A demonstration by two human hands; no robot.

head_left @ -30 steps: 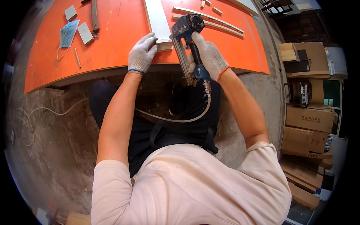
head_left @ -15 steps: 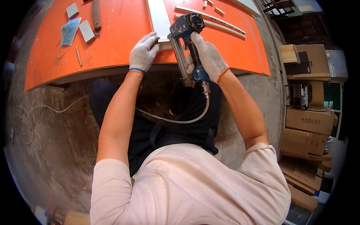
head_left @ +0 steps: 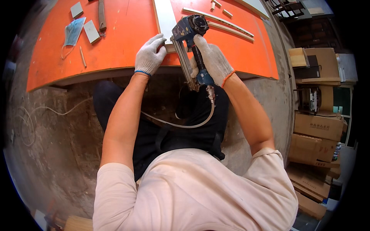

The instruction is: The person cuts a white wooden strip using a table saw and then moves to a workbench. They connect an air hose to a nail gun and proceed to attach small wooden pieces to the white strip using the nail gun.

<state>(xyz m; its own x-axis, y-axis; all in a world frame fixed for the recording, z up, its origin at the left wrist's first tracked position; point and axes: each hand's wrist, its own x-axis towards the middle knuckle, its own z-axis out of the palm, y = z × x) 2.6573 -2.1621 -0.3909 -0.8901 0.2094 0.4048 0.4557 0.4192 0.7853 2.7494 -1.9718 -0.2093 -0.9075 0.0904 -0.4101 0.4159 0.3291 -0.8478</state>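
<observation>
My right hand (head_left: 214, 61), in a white knit glove with an orange cuff, is wrapped round the handle of a blue and black air nail gun (head_left: 186, 30). The gun's head lies over the near right corner of a long white panel (head_left: 165, 19) with pale wood edging. An air hose (head_left: 192, 126) runs from the gun's handle across my lap. My left hand (head_left: 149, 56), gloved with a blue cuff, is closed at the panel's near left corner, its fingers on the edge. The gun hides part of that near end.
The orange table (head_left: 115, 42) bears thin wood strips (head_left: 231, 32), small white blocks (head_left: 91, 32), a blue face mask (head_left: 74, 31), a pencil-like stick (head_left: 83, 57) and a dark bar (head_left: 101, 15). Cardboard boxes (head_left: 318, 127) are stacked at the right. Loose hose (head_left: 31, 119) lies on the floor.
The nail gun has moved slightly left, closer over the panel's near end. My left fingers have shifted a little at the panel's corner. The whole view has drifted slightly.
</observation>
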